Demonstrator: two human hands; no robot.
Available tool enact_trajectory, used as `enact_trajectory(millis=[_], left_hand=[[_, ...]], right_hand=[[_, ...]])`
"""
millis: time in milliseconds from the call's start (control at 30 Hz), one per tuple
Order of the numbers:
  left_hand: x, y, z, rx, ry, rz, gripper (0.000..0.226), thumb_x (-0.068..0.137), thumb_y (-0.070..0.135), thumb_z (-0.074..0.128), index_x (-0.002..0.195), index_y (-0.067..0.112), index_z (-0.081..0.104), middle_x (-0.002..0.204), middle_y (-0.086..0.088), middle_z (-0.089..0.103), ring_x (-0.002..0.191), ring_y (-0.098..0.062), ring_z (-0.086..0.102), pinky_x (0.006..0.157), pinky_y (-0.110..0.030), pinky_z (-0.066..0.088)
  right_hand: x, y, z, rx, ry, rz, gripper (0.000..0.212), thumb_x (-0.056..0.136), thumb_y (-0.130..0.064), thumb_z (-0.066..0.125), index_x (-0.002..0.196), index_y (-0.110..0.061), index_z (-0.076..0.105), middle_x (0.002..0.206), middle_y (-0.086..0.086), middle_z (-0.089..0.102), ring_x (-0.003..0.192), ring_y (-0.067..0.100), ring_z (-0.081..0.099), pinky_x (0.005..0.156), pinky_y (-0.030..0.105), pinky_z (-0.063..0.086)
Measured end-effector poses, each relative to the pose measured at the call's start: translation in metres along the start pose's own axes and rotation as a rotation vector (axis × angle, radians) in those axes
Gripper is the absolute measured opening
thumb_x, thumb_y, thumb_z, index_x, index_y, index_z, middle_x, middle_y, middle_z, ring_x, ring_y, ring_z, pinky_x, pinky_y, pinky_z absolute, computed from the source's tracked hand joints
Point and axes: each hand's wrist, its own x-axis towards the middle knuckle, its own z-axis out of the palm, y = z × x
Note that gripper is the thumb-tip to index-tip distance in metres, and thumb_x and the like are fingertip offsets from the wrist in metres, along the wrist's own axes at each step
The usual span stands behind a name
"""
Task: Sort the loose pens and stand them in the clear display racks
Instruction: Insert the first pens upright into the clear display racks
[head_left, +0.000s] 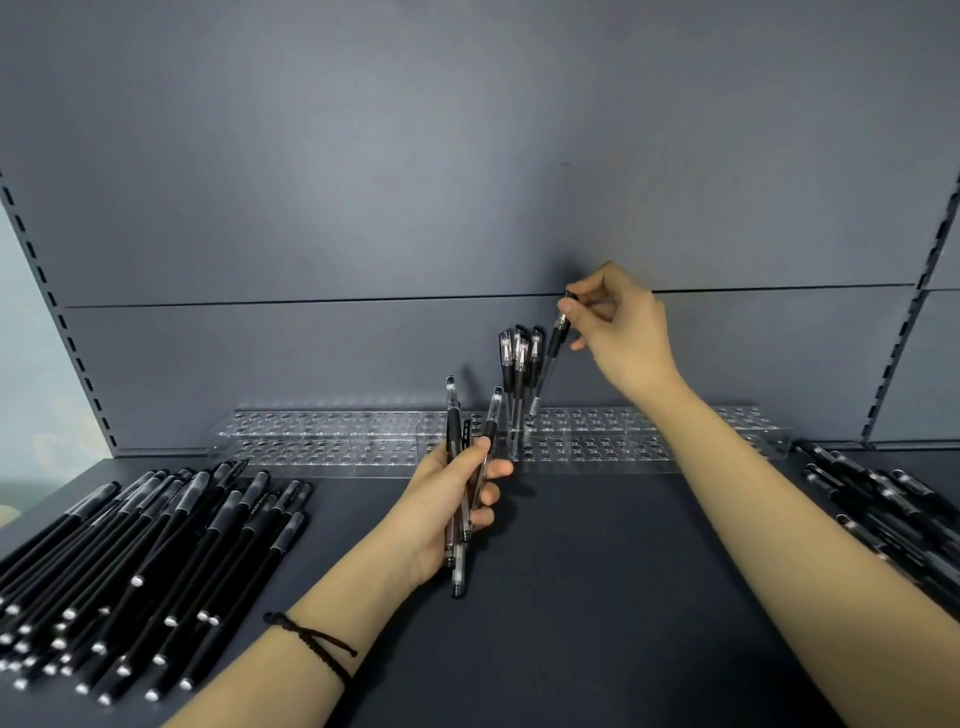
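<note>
While the left hand (457, 499) kept a small bunch of clear-capped pens (460, 467) wrapped in its curled fingers just in front of the racks, the right hand (618, 327) was doing the actual placing. It had one pen (550, 358) pinched by the top end between thumb and fingertips, tilted, with the lower tip right at a hole in the clear display rack (649, 423). A little cluster of pens (519, 374) stood upright in the rack just to the left of it. So this looked like the insert step, pretty early on, since nearly every hole was empty and big loose piles sat on the shelf (597, 571): matte black pens (156, 561) on the left, more pens (893, 509) on the right. Next move probably needed the pen straightened up so it drops into the hole cleanly, then a fresh one taken from the left-hand bunch.
</note>
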Motion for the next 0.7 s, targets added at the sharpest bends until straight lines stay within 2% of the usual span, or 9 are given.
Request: enact_trajectory(millis=[133,200,300,367,433,500,533,600,700], left_hand=[[-0.001,0.0,0.0,-0.014,-0.008,0.002,0.014,0.097,0.021,0.057,0.091,0.016,0.046,0.074,-0.005,0.066,0.048,-0.011,0.044,0.037,-0.018,0.031],[-0.003,0.001,0.001,-0.006,-0.018,0.0,0.013,0.095,0.024,0.059,0.091,0.019,0.048,0.074,-0.004,0.067,0.048,-0.011,0.044,0.038,-0.018,0.032],[-0.004,0.003,0.001,-0.007,-0.041,0.018,0.011,0.091,0.025,0.064,0.09,0.023,0.053,0.074,-0.002,0.067,0.047,-0.01,0.045,0.038,-0.018,0.033],[-0.004,0.004,0.002,-0.042,-0.054,0.05,0.009,0.089,0.022,0.065,0.09,0.023,0.056,0.075,-0.002,0.068,0.047,-0.01,0.047,0.039,-0.017,0.034],[-0.005,0.005,0.003,-0.081,-0.057,0.086,0.008,0.088,0.016,0.065,0.092,0.022,0.06,0.077,-0.003,0.07,0.049,-0.01,0.049,0.04,-0.018,0.037],[-0.006,0.005,0.003,-0.127,-0.073,0.104,0.01,0.087,0.013,0.064,0.094,0.02,0.062,0.08,-0.004,0.071,0.051,-0.01,0.051,0.041,-0.017,0.038],[-0.006,0.005,0.003,-0.149,-0.087,0.104,0.01,0.088,0.013,0.063,0.095,0.02,0.062,0.082,-0.005,0.072,0.051,-0.009,0.052,0.041,-0.017,0.039],[-0.006,0.005,0.004,-0.18,-0.118,0.102,0.008,0.088,0.015,0.062,0.094,0.019,0.062,0.083,-0.005,0.072,0.052,-0.009,0.054,0.042,-0.017,0.041],[-0.006,0.006,0.005,-0.197,-0.152,0.112,0.008,0.084,0.021,0.063,0.091,0.017,0.06,0.084,-0.005,0.073,0.053,-0.009,0.057,0.045,-0.018,0.046]], right_hand=[[-0.007,0.01,0.01,-0.12,-0.24,0.031,0.006,0.091,-0.012,0.063,0.095,-0.016,0.066,0.086,-0.003,0.066,0.076,0.017,0.069,0.056,0.025,0.057],[-0.007,0.012,0.013,-0.192,-0.298,0.007,0.011,0.093,-0.02,0.061,0.099,-0.017,0.07,0.089,-0.004,0.068,0.078,0.014,0.067,0.061,0.027,0.055],[-0.004,0.009,0.013,-0.321,-0.184,-0.098,0.018,0.094,-0.031,0.058,0.09,-0.019,0.071,0.084,-0.003,0.065,0.068,0.004,0.055,0.067,0.023,0.042],[-0.003,0.002,0.012,-0.265,-0.135,-0.107,0.026,0.093,-0.035,0.058,0.081,-0.014,0.069,0.072,0.0,0.064,0.06,0.005,0.049,0.064,0.026,0.04],[-0.005,-0.009,0.011,-0.201,-0.243,-0.061,0.035,0.093,-0.042,0.057,0.08,-0.011,0.068,0.068,0.002,0.066,0.057,0.004,0.052,0.062,0.024,0.042],[-0.009,-0.02,0.01,-0.172,-0.451,-0.007,0.032,0.092,-0.045,0.057,0.082,-0.016,0.068,0.07,-0.007,0.069,0.057,0.002,0.057,0.056,0.016,0.043],[-0.011,-0.023,0.011,-0.137,-0.538,0.014,0.025,0.092,-0.042,0.058,0.084,-0.021,0.069,0.072,-0.01,0.069,0.061,0.003,0.06,0.053,0.017,0.044],[-0.012,-0.025,0.013,-0.029,-0.636,0.061,0.014,0.094,-0.031,0.06,0.095,-0.022,0.07,0.085,-0.005,0.072,0.071,0.009,0.065,0.052,0.022,0.047],[-0.01,-0.024,0.01,0.104,-0.653,0.137,0.014,0.093,-0.012,0.061,0.105,-0.013,0.069,0.095,0.005,0.073,0.077,0.011,0.067,0.058,0.023,0.052]])
